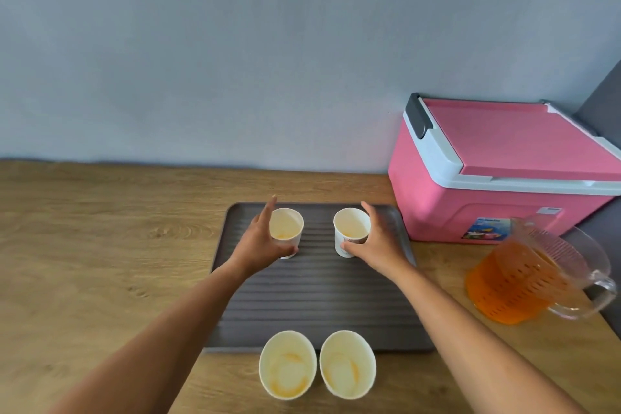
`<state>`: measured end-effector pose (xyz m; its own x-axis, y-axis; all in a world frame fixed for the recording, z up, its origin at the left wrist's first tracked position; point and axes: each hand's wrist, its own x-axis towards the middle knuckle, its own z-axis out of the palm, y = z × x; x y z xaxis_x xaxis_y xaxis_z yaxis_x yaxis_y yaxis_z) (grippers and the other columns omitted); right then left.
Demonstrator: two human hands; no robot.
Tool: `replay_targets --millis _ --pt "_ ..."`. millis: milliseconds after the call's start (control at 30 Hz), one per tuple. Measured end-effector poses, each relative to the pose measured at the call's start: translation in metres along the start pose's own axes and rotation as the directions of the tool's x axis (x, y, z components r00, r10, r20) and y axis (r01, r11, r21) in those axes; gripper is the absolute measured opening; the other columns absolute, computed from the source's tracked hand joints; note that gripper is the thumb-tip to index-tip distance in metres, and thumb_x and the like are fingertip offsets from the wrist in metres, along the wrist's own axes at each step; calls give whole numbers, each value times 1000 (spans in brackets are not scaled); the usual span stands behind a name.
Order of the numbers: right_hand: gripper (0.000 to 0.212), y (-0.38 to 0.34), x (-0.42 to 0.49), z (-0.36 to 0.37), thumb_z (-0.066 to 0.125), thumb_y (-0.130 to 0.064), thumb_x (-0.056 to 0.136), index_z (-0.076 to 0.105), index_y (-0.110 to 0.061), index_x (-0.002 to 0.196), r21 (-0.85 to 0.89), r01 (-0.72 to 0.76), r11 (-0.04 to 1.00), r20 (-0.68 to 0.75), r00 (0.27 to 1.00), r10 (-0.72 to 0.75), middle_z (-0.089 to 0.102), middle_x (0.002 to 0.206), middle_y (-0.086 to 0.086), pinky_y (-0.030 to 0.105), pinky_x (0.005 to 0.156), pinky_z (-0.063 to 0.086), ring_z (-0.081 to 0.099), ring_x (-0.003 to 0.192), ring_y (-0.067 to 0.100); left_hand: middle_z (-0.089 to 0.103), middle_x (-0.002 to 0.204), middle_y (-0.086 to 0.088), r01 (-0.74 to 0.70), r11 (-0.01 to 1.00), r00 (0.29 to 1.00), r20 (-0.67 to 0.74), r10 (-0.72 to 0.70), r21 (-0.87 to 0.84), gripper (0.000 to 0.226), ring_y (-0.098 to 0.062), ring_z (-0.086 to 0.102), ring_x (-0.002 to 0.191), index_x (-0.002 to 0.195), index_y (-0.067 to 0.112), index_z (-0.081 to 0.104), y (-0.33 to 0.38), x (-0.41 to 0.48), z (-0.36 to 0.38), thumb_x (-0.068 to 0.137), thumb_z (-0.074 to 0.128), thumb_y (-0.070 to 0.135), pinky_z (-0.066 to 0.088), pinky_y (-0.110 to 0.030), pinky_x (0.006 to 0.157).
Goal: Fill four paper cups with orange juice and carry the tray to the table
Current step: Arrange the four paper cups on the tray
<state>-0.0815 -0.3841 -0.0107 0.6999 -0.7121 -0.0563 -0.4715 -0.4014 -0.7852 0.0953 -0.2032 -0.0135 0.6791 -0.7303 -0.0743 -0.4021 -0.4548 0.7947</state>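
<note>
- At the far left, only light wooden countertop [84, 245], bearing everything here
- Next, left hand [260, 242] grasping the far left white paper cup [285, 225], with thumb curled across the low front and other fingers reaching up along the far side
- Under both far cups, dark grey ribbed plastic tray [312, 296], lying flat on the countertop
- At the near edge of the tray, two more white paper cups close side by side: near left cup [288, 366] and near right cup [347, 365]; cannot tell whether standing on the tray or just in front of it
- Inside all four cups only orange stains and no real fill, so pouring judged as not yet done
- Then far right white paper cup [351, 225] on the far part of the tray, grasped by the right hand [381, 244], with thumb low at the front and fingers wrapped behind
- To do this step well: set both far cups upright, well apart and away from the tray rim, then release gently without tipping
- Further right, closed pink plastic cooler box [470, 205] with white-rimmed lid, just beside the tray
- At the far right, clear plastic pitcher [544, 265] holding the orange juice [494, 292], near the countertop edge and touched by neither hand
- For the pouring, better to steady each light cup and pour slowly, because of easy tipping of empty paper
</note>
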Motion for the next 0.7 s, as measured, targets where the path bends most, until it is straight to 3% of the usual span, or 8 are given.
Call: replay_targets --millis 233,333,433,500,600,700 --pt "108 -2 -38 -9 87 -23 67 21 -20 153 9 66 998 -143 988 -64 38 146 2 30 109 36 41 133 16 34 149 -7 -25 996 989 -150 11 -86 119 -22 45 130 154 36 2 -8 -35 -14 70 86 29 39 -42 109" --pt "97 0 -69 -12 81 -35 72 25 -27 151 179 45 983 -141 990 -20 41 145 -4 35 107 39 45 129 14 45 139 -3 -29 972 982 -189 -16 -235 105 -17 52 121 151 35 17 -14 -65 -23 70 83 44 46 -36 100" --pt "85 -4 -107 -18 71 -62 62 40 -38 138 280 21 960 -77 997 1 52 135 -12 32 100 46 53 122 8 61 120 1 -54 926 994 -108 14 -374 90 -15 61 111 132 39 46 -14 -103 -31 55 72 79 51 -35 96" --pt "89 -4 -131 -21 71 -72 56 44 -39 134 298 13 955 18 1000 -20 55 134 -12 24 95 45 54 122 5 65 117 3 -66 915 998 -11 67 -399 87 -9 62 111 128 40 53 -14 -129 -32 53 71 81 49 -38 101" --pt "109 0 -164 -18 73 -80 48 40 -36 142 269 13 963 144 988 -53 50 139 -14 27 101 42 48 125 -4 60 127 13 -115 947 979 128 160 -299 98 4 54 118 139 42 43 -16 -163 -26 53 76 74 40 -27 104" --pt "120 5 -189 -7 80 -74 42 33 -34 145 233 -12 972 213 976 -39 46 141 -15 27 107 37 43 130 -3 52 135 15 -117 964 961 216 170 -238 115 5 47 126 145 44 31 -22 -183 -12 47 86 66 35 -24 107"
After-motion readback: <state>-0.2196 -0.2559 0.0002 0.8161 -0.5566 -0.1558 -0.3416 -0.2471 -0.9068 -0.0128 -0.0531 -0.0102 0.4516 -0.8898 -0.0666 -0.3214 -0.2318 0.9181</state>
